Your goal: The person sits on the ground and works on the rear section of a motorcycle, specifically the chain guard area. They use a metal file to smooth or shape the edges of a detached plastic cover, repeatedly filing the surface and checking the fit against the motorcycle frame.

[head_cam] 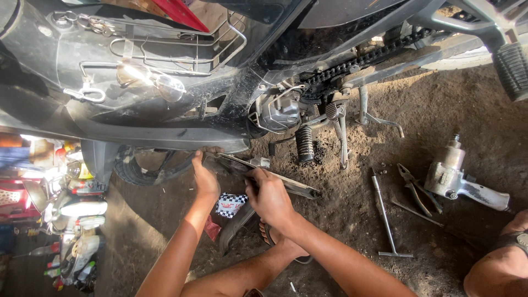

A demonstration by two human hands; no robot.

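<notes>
- The long flat grey-black metal panel (275, 179) lies under the lower edge of the black plastic motorcycle body (165, 132), its long axis slanting from upper left near the body down to the right.
- The right hand (270, 199) sits on the panel's middle, fingers curled over its near edge in a closed grip; this hand is the nearer one to the panel's free right end.
- The left hand (204, 179) reaches up to the panel's left end, just below the motorcycle body; its fingers are bent and pressed there, but whether they clasp anything I cannot tell.
- The panel runs crosswise to both forearms, so it lies directly at the fingers, not beyond them.
- Right of the motorcycle body, on the brown dirt ground (440, 104), lie a slim steel T-handle wrench (385, 214), dark-handled pliers (417, 190) and a grey pneumatic impact wrench (459, 179), all well apart from the hands.
- A ribbed black rubber footpeg (304, 144) hangs just right of the body, beside the drive chain (363, 59).
- A small checkered packet (231, 204) lies below the panel.
</notes>
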